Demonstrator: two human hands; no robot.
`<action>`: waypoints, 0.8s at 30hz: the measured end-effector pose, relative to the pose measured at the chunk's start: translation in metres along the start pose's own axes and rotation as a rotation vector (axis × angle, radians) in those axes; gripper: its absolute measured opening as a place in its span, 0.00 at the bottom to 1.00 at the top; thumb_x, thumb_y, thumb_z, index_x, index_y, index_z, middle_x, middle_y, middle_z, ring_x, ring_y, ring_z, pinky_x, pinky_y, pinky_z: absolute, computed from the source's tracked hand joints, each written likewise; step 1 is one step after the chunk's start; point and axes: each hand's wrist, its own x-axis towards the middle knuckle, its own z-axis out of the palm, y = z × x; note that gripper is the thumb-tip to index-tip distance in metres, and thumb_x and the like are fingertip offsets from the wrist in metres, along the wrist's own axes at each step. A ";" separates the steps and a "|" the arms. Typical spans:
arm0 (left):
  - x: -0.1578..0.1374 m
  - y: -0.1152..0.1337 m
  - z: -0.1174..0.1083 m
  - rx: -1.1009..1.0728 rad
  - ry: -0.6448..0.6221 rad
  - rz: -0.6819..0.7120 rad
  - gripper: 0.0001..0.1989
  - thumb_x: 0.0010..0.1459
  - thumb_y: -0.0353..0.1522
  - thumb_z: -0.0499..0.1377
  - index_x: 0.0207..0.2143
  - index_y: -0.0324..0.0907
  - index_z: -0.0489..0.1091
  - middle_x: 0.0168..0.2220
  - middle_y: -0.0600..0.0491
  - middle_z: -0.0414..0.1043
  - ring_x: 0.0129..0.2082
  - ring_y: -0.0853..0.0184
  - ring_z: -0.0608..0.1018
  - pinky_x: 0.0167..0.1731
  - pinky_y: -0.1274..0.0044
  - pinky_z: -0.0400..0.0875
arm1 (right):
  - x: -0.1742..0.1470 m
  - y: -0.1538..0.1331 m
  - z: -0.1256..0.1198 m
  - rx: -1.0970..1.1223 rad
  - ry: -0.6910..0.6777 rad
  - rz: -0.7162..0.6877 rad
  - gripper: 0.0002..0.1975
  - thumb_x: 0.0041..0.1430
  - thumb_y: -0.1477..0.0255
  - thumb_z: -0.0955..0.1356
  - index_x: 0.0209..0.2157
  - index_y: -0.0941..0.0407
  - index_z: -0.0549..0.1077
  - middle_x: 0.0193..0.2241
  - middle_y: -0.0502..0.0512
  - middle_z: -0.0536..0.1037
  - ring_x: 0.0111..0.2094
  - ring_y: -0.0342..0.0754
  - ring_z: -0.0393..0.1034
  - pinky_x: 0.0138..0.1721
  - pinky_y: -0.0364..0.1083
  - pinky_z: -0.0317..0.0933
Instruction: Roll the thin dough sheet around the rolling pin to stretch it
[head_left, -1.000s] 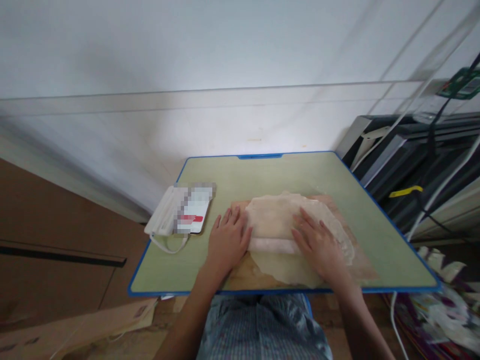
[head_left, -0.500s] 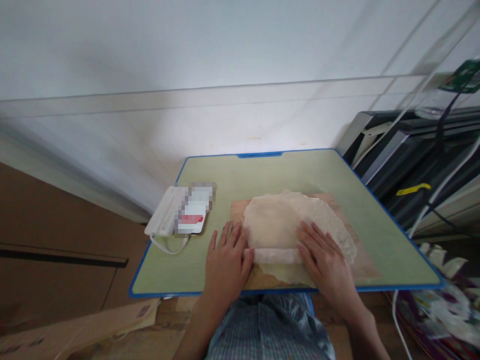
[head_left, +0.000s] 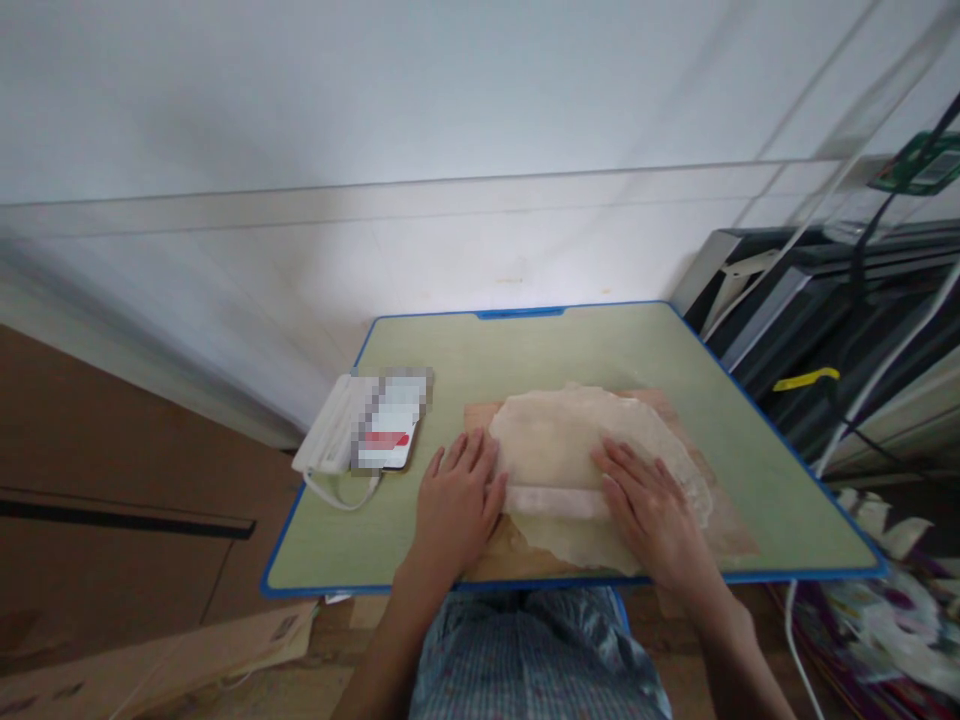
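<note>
A thin, wide sheet of pale dough (head_left: pixel 555 435) lies on a wooden board (head_left: pixel 480 412). Across its near part runs a pale rolling pin (head_left: pixel 555 503); whether dough is wrapped around it I cannot tell. My left hand (head_left: pixel 457 500) lies flat over the pin's left end, fingers stretched forward onto the board and the dough's edge. At the right end, my right hand (head_left: pixel 652 505) rests flat with fingers extended over the dough. Both palms hide the pin's ends. A flap of dough shows on the near side of the pin.
The board lies on a light green table (head_left: pixel 525 350) with a blue rim. To the left are a phone (head_left: pixel 394 420) and a white box-shaped device (head_left: pixel 334 425) with a short cable. A white wall stands behind; dark panels (head_left: pixel 817 300) lean at the right.
Both hands and the rolling pin have moved slightly forward, away from me. More of the dough's near flap now shows behind the pin.
</note>
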 end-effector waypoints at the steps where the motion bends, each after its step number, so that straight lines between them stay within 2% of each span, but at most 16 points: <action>1: -0.004 0.002 0.000 0.004 0.005 -0.010 0.20 0.62 0.34 0.48 0.55 0.40 0.63 0.59 0.46 0.61 0.58 0.55 0.64 0.55 0.59 0.60 | -0.005 -0.002 -0.001 -0.013 0.006 -0.003 0.21 0.65 0.66 0.54 0.50 0.56 0.70 0.53 0.58 0.71 0.56 0.56 0.62 0.54 0.64 0.55; 5: -0.010 0.007 0.001 0.006 0.014 -0.038 0.19 0.62 0.33 0.48 0.55 0.41 0.64 0.58 0.48 0.62 0.58 0.55 0.64 0.54 0.58 0.60 | -0.013 -0.005 -0.003 -0.023 0.030 -0.028 0.21 0.65 0.65 0.55 0.49 0.57 0.71 0.52 0.57 0.72 0.56 0.56 0.62 0.53 0.62 0.58; 13: 0.011 -0.002 0.003 -0.010 0.023 -0.018 0.18 0.62 0.33 0.48 0.53 0.39 0.65 0.59 0.45 0.61 0.58 0.56 0.65 0.53 0.63 0.63 | 0.014 0.006 0.005 0.003 0.027 -0.037 0.22 0.65 0.66 0.54 0.47 0.59 0.72 0.50 0.61 0.73 0.54 0.57 0.65 0.53 0.63 0.57; 21: -0.018 0.010 -0.001 -0.015 0.035 -0.066 0.19 0.60 0.32 0.48 0.53 0.41 0.65 0.57 0.49 0.64 0.59 0.55 0.63 0.54 0.58 0.60 | -0.007 -0.002 -0.003 0.017 0.081 -0.053 0.21 0.64 0.66 0.55 0.47 0.59 0.72 0.50 0.60 0.73 0.52 0.57 0.66 0.50 0.61 0.61; 24: -0.020 0.010 0.000 -0.025 0.030 -0.064 0.19 0.60 0.32 0.48 0.53 0.41 0.65 0.57 0.49 0.64 0.59 0.55 0.63 0.54 0.58 0.60 | -0.008 -0.002 -0.002 0.020 0.075 -0.047 0.20 0.65 0.65 0.55 0.47 0.59 0.72 0.50 0.60 0.73 0.53 0.56 0.66 0.51 0.61 0.61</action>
